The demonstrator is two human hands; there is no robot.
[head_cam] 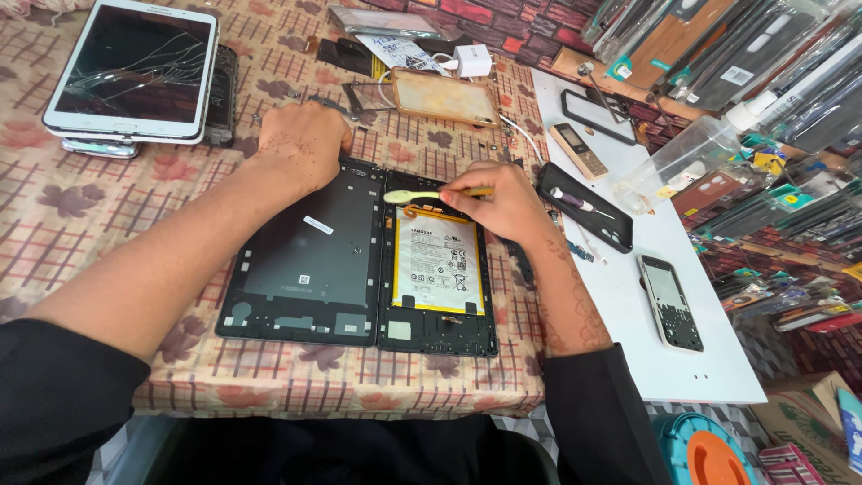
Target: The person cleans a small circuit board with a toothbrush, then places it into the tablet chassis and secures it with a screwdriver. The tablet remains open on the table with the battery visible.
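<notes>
An opened dark tablet lies in two halves on the patterned cloth. The back cover (305,260) is on the left and the body with a white battery (437,265) on the right. My right hand (498,199) holds a small brush (422,195) with a pale head and yellow handle, its head over the top edge of the tablet body (437,328). My left hand (303,139) rests knuckles-down at the top edge of the back cover, fingers curled; what is under it is hidden.
A white tablet with a cracked screen (133,70) lies on a stack at the far left. A phone case (444,95) and charger (472,61) sit at the back. On the white board (628,296) to the right lie a black tray with a screwdriver (584,205) and a phone frame (670,301).
</notes>
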